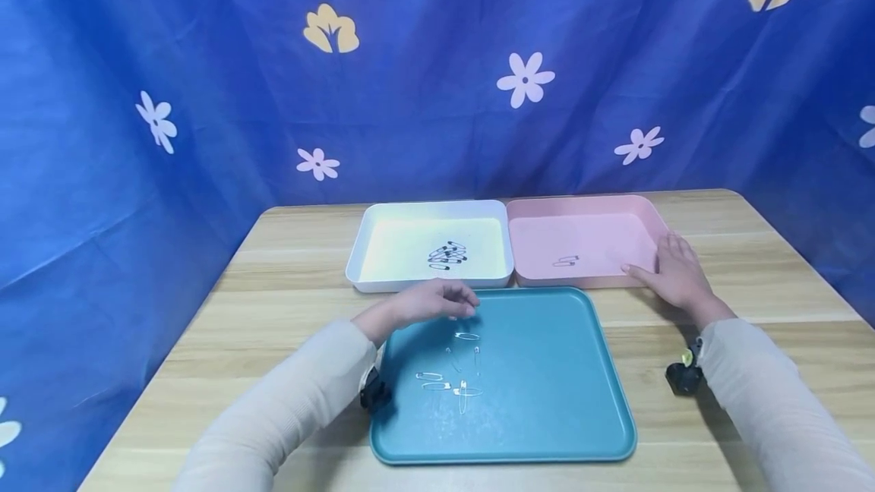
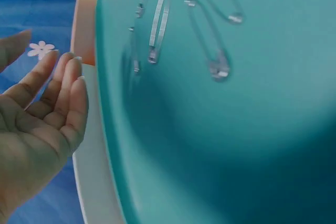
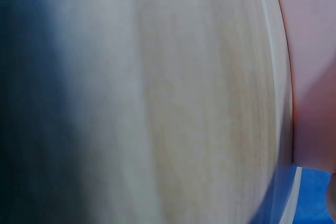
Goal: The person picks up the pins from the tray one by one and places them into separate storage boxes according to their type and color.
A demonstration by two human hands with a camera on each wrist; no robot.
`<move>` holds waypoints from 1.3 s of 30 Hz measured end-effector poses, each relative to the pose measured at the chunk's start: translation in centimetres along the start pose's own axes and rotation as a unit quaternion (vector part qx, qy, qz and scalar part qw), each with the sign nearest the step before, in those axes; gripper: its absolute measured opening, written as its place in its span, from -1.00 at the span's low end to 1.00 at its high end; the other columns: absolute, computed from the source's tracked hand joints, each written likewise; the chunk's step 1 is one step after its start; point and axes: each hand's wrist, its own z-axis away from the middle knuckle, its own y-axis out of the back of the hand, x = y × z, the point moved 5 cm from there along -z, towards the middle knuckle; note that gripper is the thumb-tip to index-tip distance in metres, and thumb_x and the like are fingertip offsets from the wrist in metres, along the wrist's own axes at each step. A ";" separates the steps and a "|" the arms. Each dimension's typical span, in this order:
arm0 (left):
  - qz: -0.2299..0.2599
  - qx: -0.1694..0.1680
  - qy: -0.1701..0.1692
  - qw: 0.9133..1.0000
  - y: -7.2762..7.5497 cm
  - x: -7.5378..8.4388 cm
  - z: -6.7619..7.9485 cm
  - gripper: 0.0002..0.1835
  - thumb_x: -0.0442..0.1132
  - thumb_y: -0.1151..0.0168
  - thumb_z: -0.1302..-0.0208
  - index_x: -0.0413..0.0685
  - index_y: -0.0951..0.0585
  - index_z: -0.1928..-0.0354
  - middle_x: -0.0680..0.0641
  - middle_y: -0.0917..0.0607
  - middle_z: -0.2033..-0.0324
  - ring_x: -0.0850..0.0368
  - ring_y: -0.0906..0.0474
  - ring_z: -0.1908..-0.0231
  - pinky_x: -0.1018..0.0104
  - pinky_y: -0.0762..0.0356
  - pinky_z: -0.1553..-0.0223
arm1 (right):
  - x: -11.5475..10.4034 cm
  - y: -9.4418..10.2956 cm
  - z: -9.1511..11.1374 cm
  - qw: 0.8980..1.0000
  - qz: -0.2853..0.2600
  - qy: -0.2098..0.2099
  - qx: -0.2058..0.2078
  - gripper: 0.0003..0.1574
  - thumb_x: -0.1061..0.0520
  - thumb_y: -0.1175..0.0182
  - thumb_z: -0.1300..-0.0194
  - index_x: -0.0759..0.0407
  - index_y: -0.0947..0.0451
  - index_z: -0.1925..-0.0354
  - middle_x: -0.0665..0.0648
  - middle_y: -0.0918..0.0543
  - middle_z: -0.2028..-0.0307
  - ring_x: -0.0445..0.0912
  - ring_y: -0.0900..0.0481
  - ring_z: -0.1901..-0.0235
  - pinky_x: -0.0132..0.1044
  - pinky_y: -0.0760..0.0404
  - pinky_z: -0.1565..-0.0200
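My left hand hovers over the far-left part of the teal tray. In the left wrist view its fingers are relaxed and slightly bent, and nothing lies between them. Several silver safety pins are scattered on the tray, below and nearer than this hand. At the right side of the pink tray, my right hand rests on the rim near the front corner, fingers spread. Two dark-looking safety pins lie in the pink tray. The right wrist view hardly shows this hand.
Left of the pink tray stands a white tray holding a small heap of black safety pins. Both stand behind the teal tray on a wooden table. A blue curtain with flowers hangs behind.
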 end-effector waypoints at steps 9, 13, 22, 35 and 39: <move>-0.120 0.017 0.025 0.992 -0.9 -1.7 0.0 -0.83 -0.27 -0.17 -0.08 -0.15 -0.54 0.27 0.07 -0.58 0.43 0.24 -0.47 0.38 0.39 -0.43 0.29 | 0.2 -0.2 0.2 1.000 -0.002 0.000 0.001 0.25 -0.38 0.15 -0.11 0.65 0.35 -0.16 0.59 0.29 -0.18 0.31 0.39 -0.20 0.10 0.40 -0.14; -0.151 0.023 0.030 0.988 -1.3 -2.0 0.0 -0.85 -0.32 -0.18 -0.05 -0.17 -0.53 0.29 0.07 -0.56 0.47 0.25 -0.46 0.42 0.41 -0.43 0.34 | 0.2 -0.3 0.2 1.000 0.000 -0.002 0.001 0.24 -0.38 0.15 -0.12 0.65 0.36 -0.16 0.60 0.29 -0.17 0.32 0.38 -0.19 0.11 0.39 -0.14; -0.203 0.050 0.034 0.977 -1.5 -2.3 -0.1 -0.90 -0.39 -0.23 0.03 -0.14 -0.55 0.40 0.11 -0.52 0.54 0.27 -0.40 0.47 0.43 -0.39 0.36 | 0.2 -0.4 0.1 1.000 0.018 0.006 -0.006 0.25 -0.37 0.14 -0.12 0.68 0.37 -0.15 0.62 0.29 -0.16 0.34 0.36 -0.19 0.11 0.36 -0.14; -0.275 0.055 0.001 0.960 -2.1 -1.9 -0.1 -0.88 -0.33 -0.23 -0.01 -0.03 -0.52 0.60 0.16 -0.48 0.64 0.27 -0.35 0.52 0.40 -0.33 0.39 | 0.0 -0.2 0.0 1.000 0.016 0.019 0.005 0.23 -0.35 0.12 -0.13 0.68 0.35 -0.15 0.63 0.28 -0.15 0.35 0.34 -0.18 0.09 0.36 -0.15; -0.275 0.041 0.004 0.961 -2.1 -1.9 -0.2 -0.84 -0.36 -0.20 -0.04 -0.03 -0.49 0.62 0.12 -0.46 0.64 0.23 -0.35 0.52 0.37 -0.33 0.40 | 0.0 -0.1 0.0 1.000 0.014 0.020 0.006 0.23 -0.34 0.12 -0.14 0.68 0.36 -0.15 0.63 0.28 -0.15 0.34 0.34 -0.18 0.09 0.37 -0.15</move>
